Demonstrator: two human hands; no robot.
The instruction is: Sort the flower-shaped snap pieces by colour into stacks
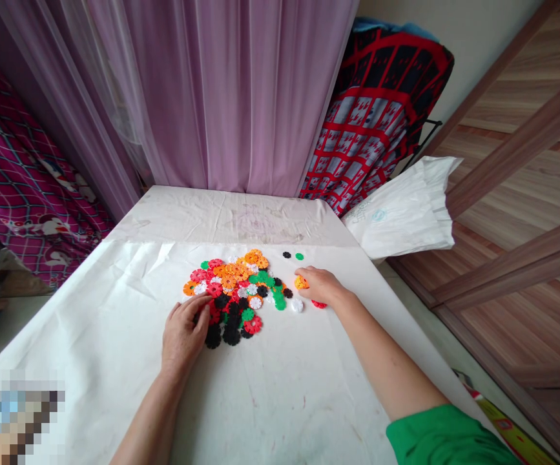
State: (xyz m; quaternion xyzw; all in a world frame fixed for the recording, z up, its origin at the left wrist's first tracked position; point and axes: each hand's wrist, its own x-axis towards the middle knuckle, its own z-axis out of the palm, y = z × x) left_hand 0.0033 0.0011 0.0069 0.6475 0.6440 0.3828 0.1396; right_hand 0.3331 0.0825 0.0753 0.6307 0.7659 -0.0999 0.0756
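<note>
A heap of flower-shaped plastic discs in orange, red, green, black and white lies on the white-covered table [115, 323]. My left hand [183, 332] rests at the heap's left edge, fingers and thumb slightly apart beside black discs [232, 332] and red ones. No disc shows clearly in its grasp. Right of the heap, my right hand [322, 285] has its fingertips closed around orange-yellow discs [301, 282], low over the cloth. A white disc [298, 305] sits just below these fingers, and red discs [318, 303] show partly under that hand.
Beyond the right hand lie a small black disc [287, 255] and a green disc [300, 256]. A white bag [405, 210] stands at the table's right back edge. Purple curtains [231, 97] hang behind. A blurred pixel patch [13, 420] covers the lower left corner.
</note>
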